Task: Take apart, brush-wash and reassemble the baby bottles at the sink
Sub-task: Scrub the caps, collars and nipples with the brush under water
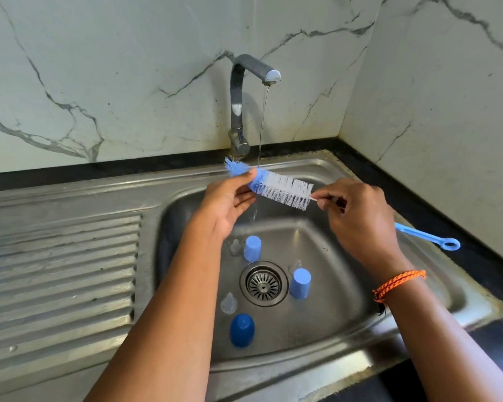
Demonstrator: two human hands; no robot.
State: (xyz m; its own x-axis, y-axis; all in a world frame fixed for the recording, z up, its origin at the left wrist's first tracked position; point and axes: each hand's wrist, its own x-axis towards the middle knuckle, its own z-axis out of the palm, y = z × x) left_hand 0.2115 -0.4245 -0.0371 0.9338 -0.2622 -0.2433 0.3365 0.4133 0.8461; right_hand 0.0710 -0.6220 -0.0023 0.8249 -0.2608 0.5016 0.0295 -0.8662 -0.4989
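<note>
Left hand (230,198) has its thumb and fingers closed round the blue tip of the bottle brush (276,187), while the right hand (357,216) pinches the thin stem at the white bristles' end, right under the thin stream from the tap (244,91). Below, three blue caps (300,283) and clear teats (229,303) ring the drain in the steel sink (413,288). Ribbed drainboard (61,274) left, marbled wall (128,76) behind, blue handle (427,237) on the black counter (476,256).

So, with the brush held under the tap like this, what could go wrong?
1. The clear nipple lies close to the drain; running water might push it onto the strainer.
2. The right hand only pinches the bottle brush at its wire, so it may slip.
3. The bristles could flick water out of the sink.
</note>
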